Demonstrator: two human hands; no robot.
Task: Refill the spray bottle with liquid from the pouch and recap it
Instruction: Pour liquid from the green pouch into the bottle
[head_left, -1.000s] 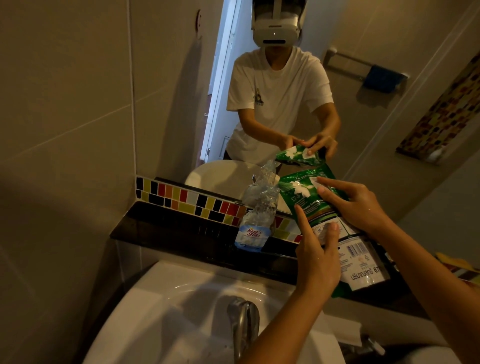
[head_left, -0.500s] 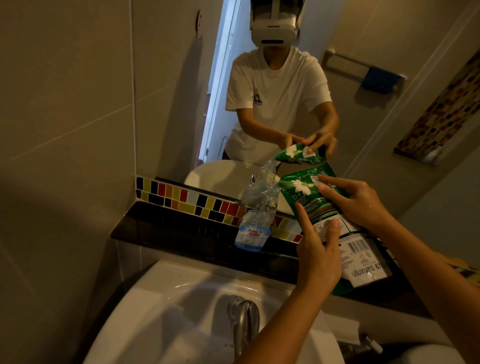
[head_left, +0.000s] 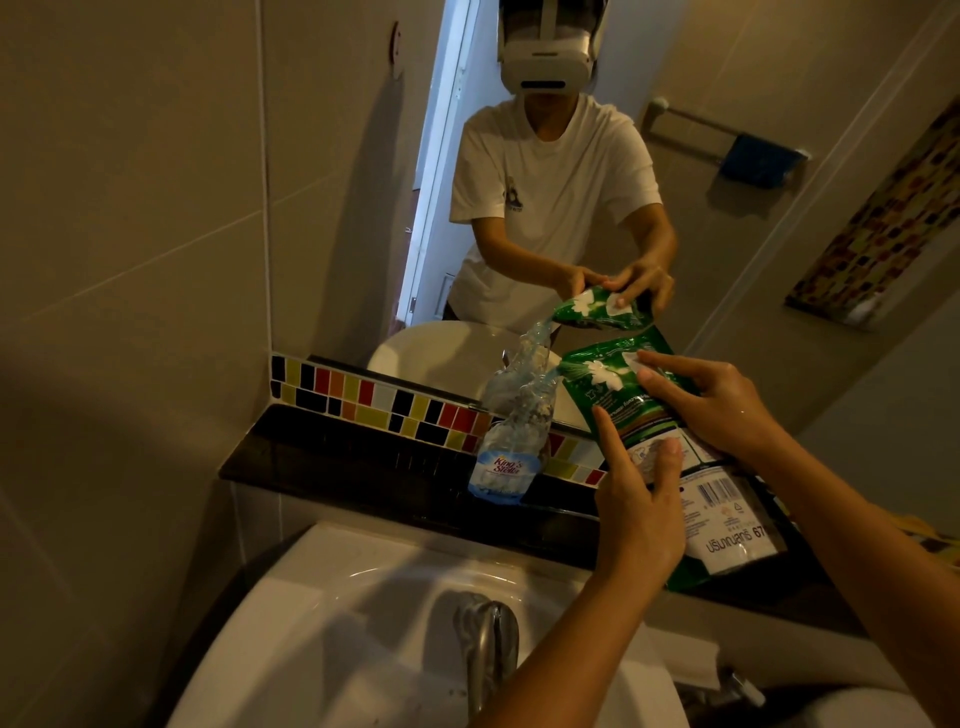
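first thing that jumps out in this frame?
The green pouch, held in both hands right of centre and tipped so its corner meets the mouth of the clear bottle on the dark ledge. The left hand grips its lower part, the right hand its upper part. Behind, the mirror doubles the scene above the white sink.

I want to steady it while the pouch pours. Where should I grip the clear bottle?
Grip the clear bottle round its labelled lower body from the left, probably. Its neck meets the green pouch spout, and both hands occupy the right.
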